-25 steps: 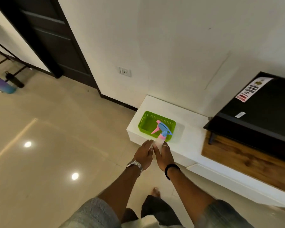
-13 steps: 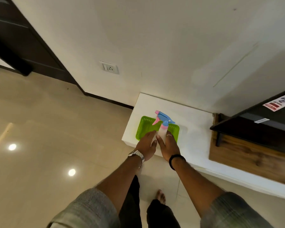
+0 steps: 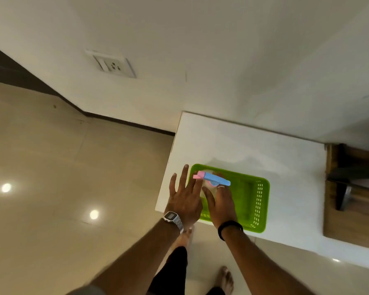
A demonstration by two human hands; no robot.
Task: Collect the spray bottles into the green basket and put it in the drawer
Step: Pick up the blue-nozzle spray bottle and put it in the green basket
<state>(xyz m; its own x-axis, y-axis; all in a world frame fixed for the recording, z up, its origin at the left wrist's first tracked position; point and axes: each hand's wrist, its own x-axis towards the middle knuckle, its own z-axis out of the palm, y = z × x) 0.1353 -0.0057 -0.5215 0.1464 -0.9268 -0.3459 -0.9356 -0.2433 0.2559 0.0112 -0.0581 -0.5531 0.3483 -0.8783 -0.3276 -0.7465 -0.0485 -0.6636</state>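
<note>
Plastic bottle (image 3: 209, 185) with blue-pink trigger head stands in the green basket (image 3: 258, 201) (perforated walls, rounded corners) on a glossy white cabinet (image 3: 290, 171). Right hand (image 3: 221, 202) wraps its pale body; left hand (image 3: 184, 199) is spread flat, fingers splayed, holding nothing.

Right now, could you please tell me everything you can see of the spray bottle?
The spray bottle has a blue nozzle head, a pink trigger and collar, and a pale, plastic-looking body, mostly hidden. It stands roughly upright over the left end of the green basket. The right hand wraps around its body; the left hand, fingers spread, is beside it, contact unclear.
</note>
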